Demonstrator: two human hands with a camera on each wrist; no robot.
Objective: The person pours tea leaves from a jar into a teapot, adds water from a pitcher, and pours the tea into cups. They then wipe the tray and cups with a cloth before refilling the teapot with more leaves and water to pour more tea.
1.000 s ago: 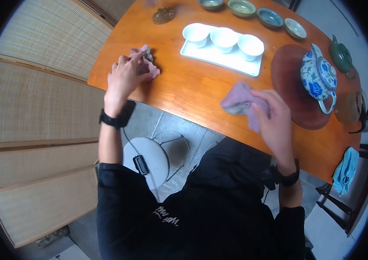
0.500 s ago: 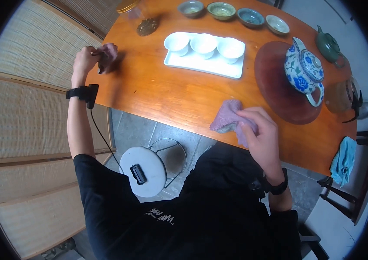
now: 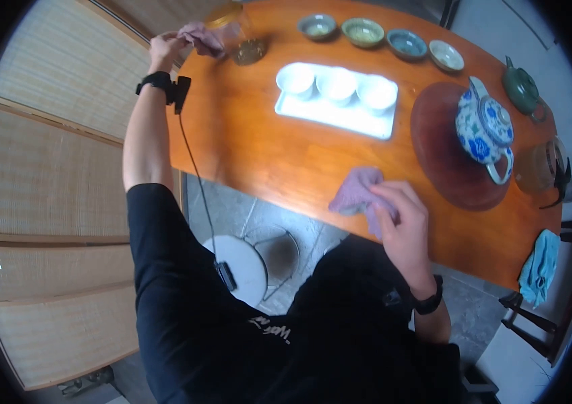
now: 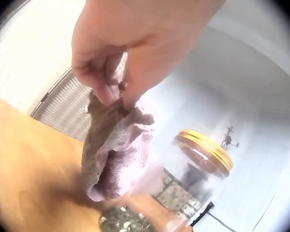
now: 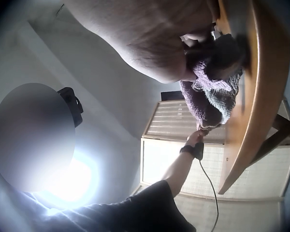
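My left hand point(image 3: 166, 52) is at the far left edge of the table, pinching a crumpled pinkish-purple cloth point(image 3: 202, 40). In the left wrist view that cloth point(image 4: 120, 162) hangs down from the fingertips, beside a clear jar point(image 4: 203, 154) with a gold lid. Dark dried bits point(image 3: 251, 52) lie in the bottom of the jar. A second purple cloth point(image 3: 359, 188), with a greyish side, is held between the thumb and fingers of my right hand point(image 3: 408, 225) near the table's front edge. The right wrist view shows this folded cloth point(image 5: 203, 99) close to the wood.
A white tray point(image 3: 330, 121) bearing three white cups stands mid-table. Several small bowls point(image 3: 363, 32) line the back. At the right are a blue-and-white teapot point(image 3: 481, 131) on a round reddish board point(image 3: 434, 161), a green teapot point(image 3: 520, 84), a glass pot point(image 3: 535, 168) and a teal cloth point(image 3: 538, 269).
My left hand has gone from the near left of the table to its far left edge, lifting its cloth towards the jar. My right hand has shifted slightly nearer the front edge with its cloth.
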